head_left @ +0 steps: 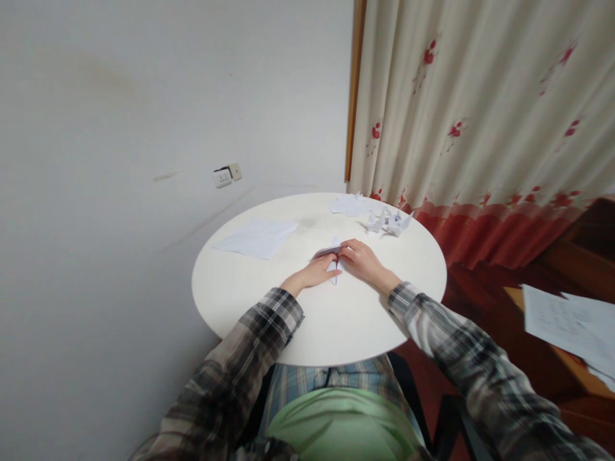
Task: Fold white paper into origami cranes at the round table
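A small folded white paper piece point(333, 264) lies on the round white table point(250, 301), pointing towards me. My left hand point(314, 273) presses on its left side with the fingers together. My right hand point(361, 257) rests on its right side, fingers curled over the upper flap. Both hands meet over the paper near the table's middle. The part of the paper under my fingers is hidden.
A flat sheet of white paper point(257, 237) lies at the left of the table. Folded paper figures point(390, 222) and a crumpled sheet point(350, 205) sit at the far edge. A flowered curtain point(480, 128) hangs behind. More papers point(567, 323) lie on wooden furniture at right.
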A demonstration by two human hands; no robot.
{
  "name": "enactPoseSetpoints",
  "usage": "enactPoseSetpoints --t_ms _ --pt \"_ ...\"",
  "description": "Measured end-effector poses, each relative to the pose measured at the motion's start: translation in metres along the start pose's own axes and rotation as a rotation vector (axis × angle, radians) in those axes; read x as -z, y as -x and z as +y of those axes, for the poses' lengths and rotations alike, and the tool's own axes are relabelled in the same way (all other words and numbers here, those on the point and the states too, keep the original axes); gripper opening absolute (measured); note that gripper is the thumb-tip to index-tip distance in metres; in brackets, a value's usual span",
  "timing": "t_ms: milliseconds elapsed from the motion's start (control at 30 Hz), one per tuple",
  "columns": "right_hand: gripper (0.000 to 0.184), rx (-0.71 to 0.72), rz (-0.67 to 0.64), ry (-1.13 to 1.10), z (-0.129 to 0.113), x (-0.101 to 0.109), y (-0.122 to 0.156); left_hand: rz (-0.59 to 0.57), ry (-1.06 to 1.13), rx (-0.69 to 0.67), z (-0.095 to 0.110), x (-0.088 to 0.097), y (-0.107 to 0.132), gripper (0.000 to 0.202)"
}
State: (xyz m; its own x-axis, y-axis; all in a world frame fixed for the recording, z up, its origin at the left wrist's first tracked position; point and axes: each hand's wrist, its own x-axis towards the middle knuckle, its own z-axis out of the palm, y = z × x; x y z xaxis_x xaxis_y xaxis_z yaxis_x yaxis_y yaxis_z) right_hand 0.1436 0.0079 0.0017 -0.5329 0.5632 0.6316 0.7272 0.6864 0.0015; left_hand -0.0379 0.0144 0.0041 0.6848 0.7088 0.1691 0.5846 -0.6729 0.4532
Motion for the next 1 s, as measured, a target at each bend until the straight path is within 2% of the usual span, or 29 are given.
enactPoseSetpoints --t_ms 167,267,400,467,633,700,833,1000 --pt "0.015 -0.014 0.029 -0.080 -0.005 0.005 -0.001 0.128 -0.061 0.035 0.000 -0.005 -0.005 0.030" --pt "0.014 -0.031 0.092 -0.136 -0.012 0.011 -0.002 0.195 -0.089 0.079 0.000 -0.005 -0.005 0.024" --pt "0.012 -0.091 0.203 -0.230 -0.015 0.014 -0.001 0.213 -0.010 0.077 -0.006 -0.007 -0.006 0.014" --pt "0.020 -0.141 0.219 -0.282 -0.012 0.011 -0.001 0.218 0.040 0.068 -0.010 -0.009 -0.007 0.013" --pt "0.072 -0.261 0.078 -0.364 -0.003 -0.001 0.002 0.219 0.073 0.070 -0.012 -0.009 -0.007 0.011" --pt "0.086 -0.270 0.003 -0.385 -0.001 -0.006 0.004 0.214 0.071 0.086 -0.010 -0.007 -0.006 0.011" --pt "0.089 -0.268 -0.088 -0.384 0.003 -0.015 0.006 0.214 0.049 0.076 -0.007 -0.006 -0.006 0.013" --pt "0.083 -0.258 -0.095 -0.393 0.007 -0.022 0.007 0.228 -0.062 0.116 -0.001 -0.005 -0.004 0.023"
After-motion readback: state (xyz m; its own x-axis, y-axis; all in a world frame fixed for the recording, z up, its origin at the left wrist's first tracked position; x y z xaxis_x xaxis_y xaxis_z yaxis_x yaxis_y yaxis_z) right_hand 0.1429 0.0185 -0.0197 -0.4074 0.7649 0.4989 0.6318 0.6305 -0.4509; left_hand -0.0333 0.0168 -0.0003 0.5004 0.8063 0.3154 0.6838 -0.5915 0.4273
